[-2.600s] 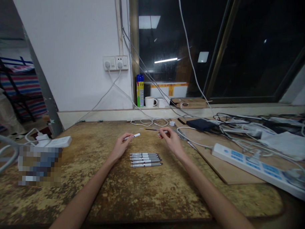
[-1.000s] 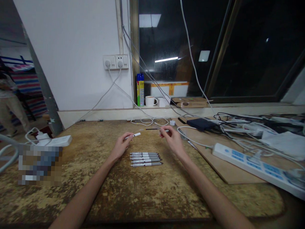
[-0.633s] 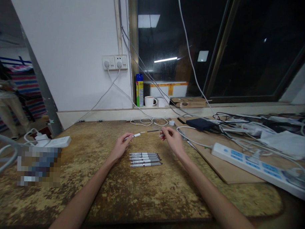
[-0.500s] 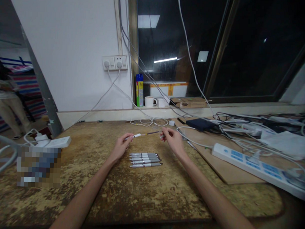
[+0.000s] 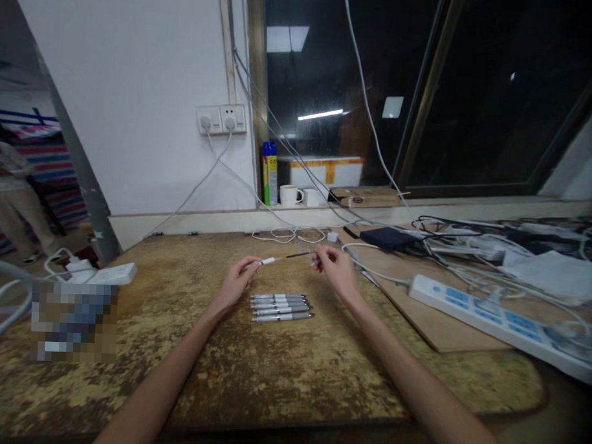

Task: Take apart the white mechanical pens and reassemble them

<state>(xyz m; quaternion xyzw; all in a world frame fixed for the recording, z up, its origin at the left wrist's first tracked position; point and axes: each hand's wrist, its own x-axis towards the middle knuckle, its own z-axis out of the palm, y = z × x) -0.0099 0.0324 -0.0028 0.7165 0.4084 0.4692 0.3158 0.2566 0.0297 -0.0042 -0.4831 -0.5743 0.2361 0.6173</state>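
My left hand (image 5: 240,276) is closed on a white pen barrel (image 5: 267,261) above the worn tabletop. Between the fingers of my right hand (image 5: 334,267) is the far end of a thin, dark ink refill (image 5: 299,255). The refill's other tip points at the open end of the barrel; whether it is inside cannot be made out. A small greyish piece (image 5: 314,264) also shows at my right fingers, too small to name. Below and between my hands, several grey-and-white pens (image 5: 281,307) lie side by side in a row.
To the right, a white power strip (image 5: 477,312) and tangled cables lie on a brown board (image 5: 428,330). A spray can (image 5: 269,174) and a white mug (image 5: 290,195) stand on the sill. At left are another power strip (image 5: 114,274), a blurred-out item and a standing person (image 5: 10,192).
Both hands keep almost the same pose, with the refill and barrel still in line. The whole view has shifted slightly.
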